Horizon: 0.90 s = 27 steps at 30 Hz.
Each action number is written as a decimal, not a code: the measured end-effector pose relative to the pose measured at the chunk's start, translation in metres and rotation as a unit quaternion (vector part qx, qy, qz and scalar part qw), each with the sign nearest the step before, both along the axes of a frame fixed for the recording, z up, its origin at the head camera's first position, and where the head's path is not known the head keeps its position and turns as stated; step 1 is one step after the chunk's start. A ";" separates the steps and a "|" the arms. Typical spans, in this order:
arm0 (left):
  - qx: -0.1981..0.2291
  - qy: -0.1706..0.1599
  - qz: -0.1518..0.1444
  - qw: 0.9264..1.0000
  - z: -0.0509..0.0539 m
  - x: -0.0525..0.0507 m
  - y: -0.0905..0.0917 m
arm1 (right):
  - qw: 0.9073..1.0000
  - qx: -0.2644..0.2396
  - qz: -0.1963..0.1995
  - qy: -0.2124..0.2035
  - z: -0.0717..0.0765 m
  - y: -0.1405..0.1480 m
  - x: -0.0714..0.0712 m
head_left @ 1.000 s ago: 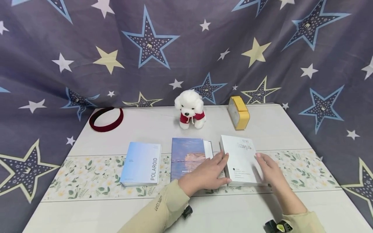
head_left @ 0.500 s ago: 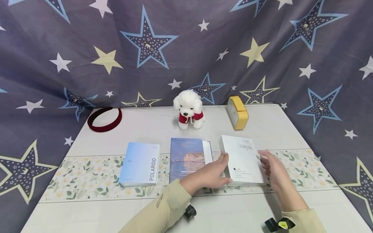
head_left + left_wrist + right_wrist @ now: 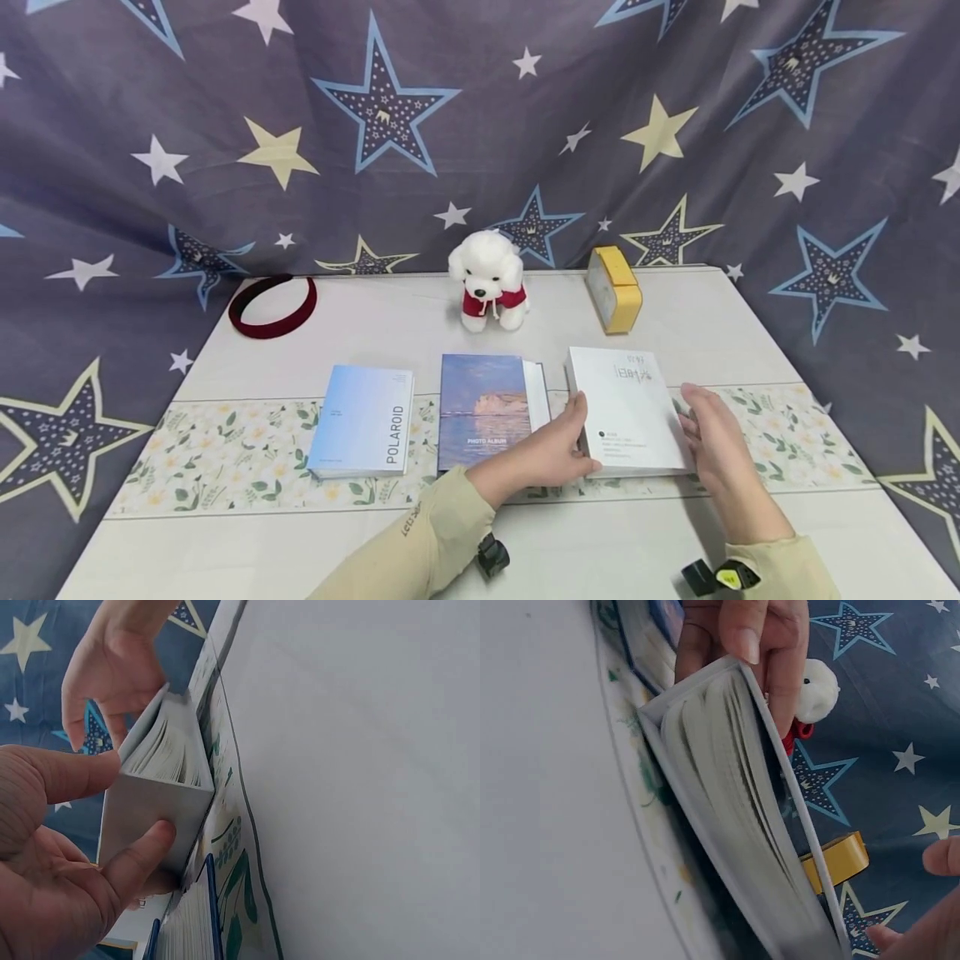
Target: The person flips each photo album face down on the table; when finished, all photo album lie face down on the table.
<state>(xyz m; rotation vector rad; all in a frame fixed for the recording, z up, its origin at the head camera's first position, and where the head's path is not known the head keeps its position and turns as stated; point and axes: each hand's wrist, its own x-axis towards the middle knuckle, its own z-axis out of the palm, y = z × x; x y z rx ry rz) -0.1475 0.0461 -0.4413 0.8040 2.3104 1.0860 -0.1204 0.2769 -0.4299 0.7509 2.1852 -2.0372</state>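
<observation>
A thick white album lies on the table, its pages visible between the covers in the left wrist view and right wrist view. My left hand touches its left side, a finger on the spine and the thumb at the near corner of the cover. Beside the album's right edge my right hand is held with loosely bent fingers, gripping nothing; contact with the edge cannot be told. Under my left wrist lies part of a blue photo album.
A light blue album lies at the left. Along the back are a dark red headband, a white toy dog in red and a yellow box-shaped object. A starry curtain hangs behind the table.
My right hand has shifted off the white album's cover to the right, its fingers turned inward. The left hand stays at the left side, its fingers slightly lower. The white album has barely moved.
</observation>
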 end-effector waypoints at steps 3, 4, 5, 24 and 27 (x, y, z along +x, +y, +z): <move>0.010 -0.009 0.002 1.000 0.000 0.000 0.000 | 1.000 0.024 0.000 0.004 0.002 0.002 -0.001; 0.015 -0.013 0.003 1.000 0.000 0.000 0.000 | 0.999 0.033 0.002 0.005 0.003 0.002 -0.001; 0.017 -0.016 0.004 1.000 0.000 0.001 0.000 | 0.999 0.040 0.009 0.007 0.004 0.003 -0.001; -0.040 0.003 0.021 0.999 0.000 0.006 0.002 | 0.981 0.116 0.127 0.089 0.017 -0.004 0.007; -0.033 -0.013 0.034 0.999 0.000 0.008 0.003 | 0.975 0.108 0.152 0.124 0.020 -0.007 0.009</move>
